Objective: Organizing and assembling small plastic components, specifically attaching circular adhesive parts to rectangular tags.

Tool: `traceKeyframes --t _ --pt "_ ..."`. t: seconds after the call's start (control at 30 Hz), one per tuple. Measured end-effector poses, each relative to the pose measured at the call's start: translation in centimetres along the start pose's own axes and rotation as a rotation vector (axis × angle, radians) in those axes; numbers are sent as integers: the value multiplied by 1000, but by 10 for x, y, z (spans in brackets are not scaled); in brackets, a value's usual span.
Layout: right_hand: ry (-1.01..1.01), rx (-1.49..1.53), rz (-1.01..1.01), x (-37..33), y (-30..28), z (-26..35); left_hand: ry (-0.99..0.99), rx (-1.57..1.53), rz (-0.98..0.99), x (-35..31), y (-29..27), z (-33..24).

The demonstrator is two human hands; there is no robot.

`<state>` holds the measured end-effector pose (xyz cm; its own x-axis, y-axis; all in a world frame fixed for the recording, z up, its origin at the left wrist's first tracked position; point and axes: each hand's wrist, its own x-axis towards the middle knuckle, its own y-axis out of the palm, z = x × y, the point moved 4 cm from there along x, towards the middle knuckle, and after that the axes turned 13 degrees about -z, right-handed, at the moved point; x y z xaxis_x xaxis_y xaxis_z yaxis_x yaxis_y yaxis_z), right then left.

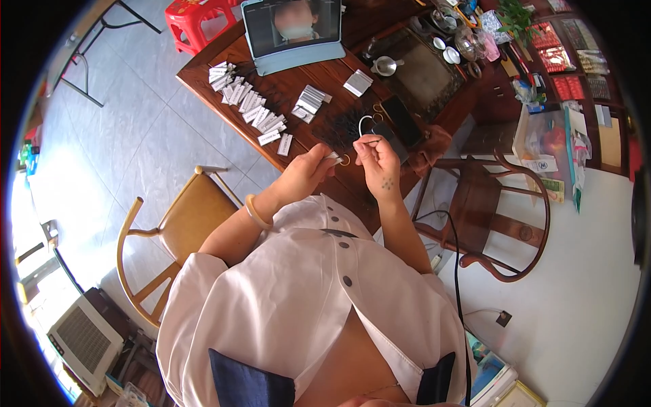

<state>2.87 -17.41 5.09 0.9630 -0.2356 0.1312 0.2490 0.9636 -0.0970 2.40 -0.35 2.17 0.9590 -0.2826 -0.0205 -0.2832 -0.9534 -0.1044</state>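
Both my hands are raised close together over the near edge of the wooden table. My left hand (308, 173), with a pale bangle on its wrist, is closed on a small white tag (333, 157), mostly covered by the fingers. To its right, my right hand (378, 166) pinches thumb and forefinger together; what they hold is too small to make out. Just beyond the hands lies a tangle of thin black cords (342, 127). A row of white tags (247, 102) with dark print spreads along the table's left side. Stacked pale strips (310, 102) lie in the middle.
A tablet (295, 34) in a light blue case stands at the back. Right of the cords are scissors (377, 108), a dark phone (401, 121) and a tea tray (434, 68). A tan chair (196, 214) stands left, a dark wooden chair (485, 210) right.
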Motion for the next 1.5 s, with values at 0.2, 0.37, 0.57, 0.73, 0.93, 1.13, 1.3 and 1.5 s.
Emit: traceKeyframes --t 0.2,0.37,0.57,0.73,0.93,1.13,1.3,1.5 --pt "484 325 234 -1 1 -10 -7 -76 46 2 -1 0" --pt "515 287 297 -6 3 -14 -29 -106 105 -1 0 1" --pt "447 144 308 -7 10 -17 63 -67 160 -5 1 -8" --pt "424 134 223 -6 9 -16 62 11 87 -4 0 3" --pt "219 122 173 -6 6 3 -3 53 48 2 -7 8" --pt "190 73 197 -4 12 3 -107 -71 34 3 -5 7" --pt "358 195 247 0 8 -7 -138 -138 25 2 -4 8" --pt "387 212 229 -8 13 -11 -181 -141 51 2 -2 10"
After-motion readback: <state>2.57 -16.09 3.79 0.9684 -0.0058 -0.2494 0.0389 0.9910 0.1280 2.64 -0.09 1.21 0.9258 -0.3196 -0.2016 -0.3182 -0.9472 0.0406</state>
